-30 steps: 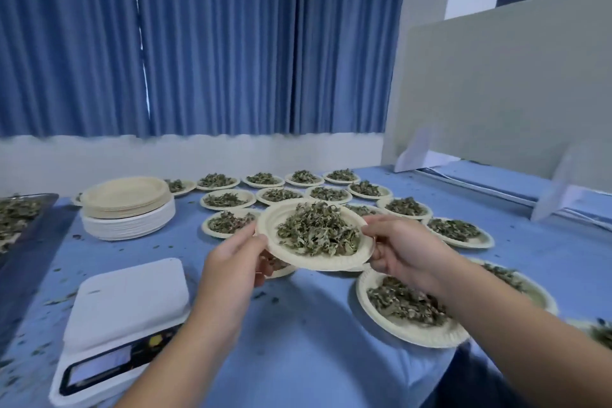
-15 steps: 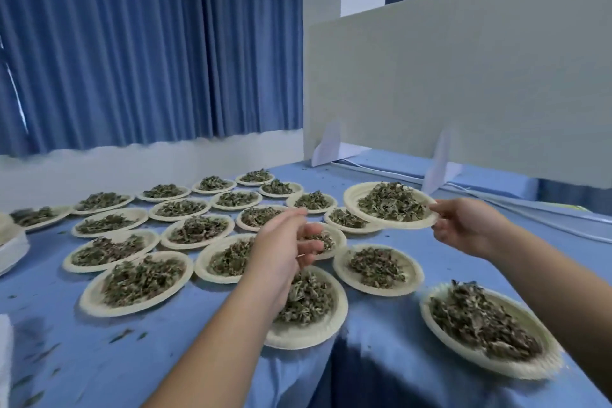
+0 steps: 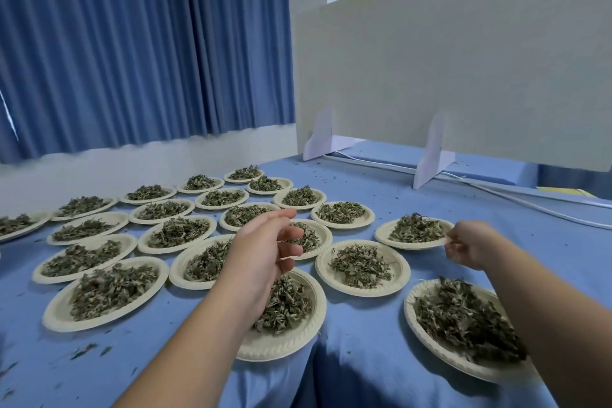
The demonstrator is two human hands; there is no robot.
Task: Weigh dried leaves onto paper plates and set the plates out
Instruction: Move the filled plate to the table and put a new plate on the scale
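My right hand point(image 3: 470, 247) pinches the rim of a paper plate point(image 3: 381, 235) on the blue tablecloth point(image 3: 364, 361); left hand point(image 3: 261, 255) loose, empty; curtains point(image 3: 132, 43) behind.

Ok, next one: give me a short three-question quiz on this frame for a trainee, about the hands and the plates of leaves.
1. True or false: the left hand holds a plate.
2. The right hand pinches: A) the white cable; B) the rim of a leaf-filled plate; C) the white board.
3. Fill in: the tablecloth is ___.

Key: 1 false, its fingers are loosely curled and hold nothing; 2 B; 3 blue.
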